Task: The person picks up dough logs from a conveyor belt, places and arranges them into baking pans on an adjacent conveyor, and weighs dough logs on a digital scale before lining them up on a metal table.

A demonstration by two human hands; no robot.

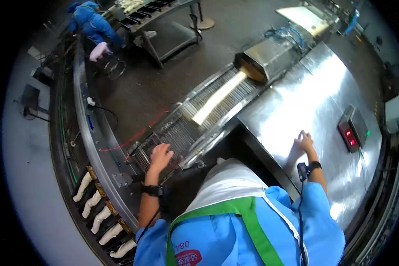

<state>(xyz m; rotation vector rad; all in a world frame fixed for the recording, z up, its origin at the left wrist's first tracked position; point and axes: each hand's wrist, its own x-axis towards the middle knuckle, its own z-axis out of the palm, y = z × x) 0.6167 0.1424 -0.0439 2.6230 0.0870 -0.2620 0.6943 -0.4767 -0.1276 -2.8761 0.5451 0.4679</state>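
A long pale strip [219,98] lies on the wire-mesh conveyor [175,135], its far end at the opening of a metal machine [270,55]. Over the conveyor's near end is my left hand [161,157], fingers apart, holding nothing. My right hand [304,142] hovers over or rests on the shiny steel table [292,106], its fingers slightly bent and nothing seen in it. Right of that hand stands a device with red digits [351,133]. Each wrist carries a black strap.
A curved metal rail [86,119] runs down the left, with several pale pieces [102,219] in dark holders beside it. A person in blue [91,22] stands at the upper left near a metal rack [164,40]. A red cord [139,133] stretches toward the conveyor.
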